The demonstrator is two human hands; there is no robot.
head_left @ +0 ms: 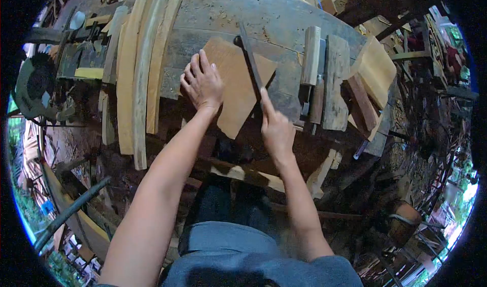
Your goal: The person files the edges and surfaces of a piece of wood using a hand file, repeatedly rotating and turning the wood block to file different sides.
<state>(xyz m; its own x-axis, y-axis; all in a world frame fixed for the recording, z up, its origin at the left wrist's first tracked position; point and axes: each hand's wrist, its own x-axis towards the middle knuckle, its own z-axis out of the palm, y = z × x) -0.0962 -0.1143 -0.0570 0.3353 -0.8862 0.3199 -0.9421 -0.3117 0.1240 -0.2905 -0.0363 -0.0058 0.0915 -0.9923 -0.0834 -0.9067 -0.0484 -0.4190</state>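
Observation:
A flat, angular wooden board (231,91) lies on the workbench, its pointed end toward me over the front edge. My left hand (204,84) rests on the board's left side, fingers spread and pressed down. In my right hand (277,132) is a long, dark, narrow file-like tool (252,63), gripped at its near end with the index finger stretched along it. The tool lies across the board's right part and points away from me. Beside its far end sits a small dark round knob (237,41); I cannot tell what it belongs to.
Several long wooden strips (143,74) lie left on the worn workbench (213,8). At right are a pale wood block (311,56), a wooden-handled tool (317,99), a weathered plank (336,79) and stacked offcuts (375,71). Shavings dot the far surface. Scrap wood surrounds the bench.

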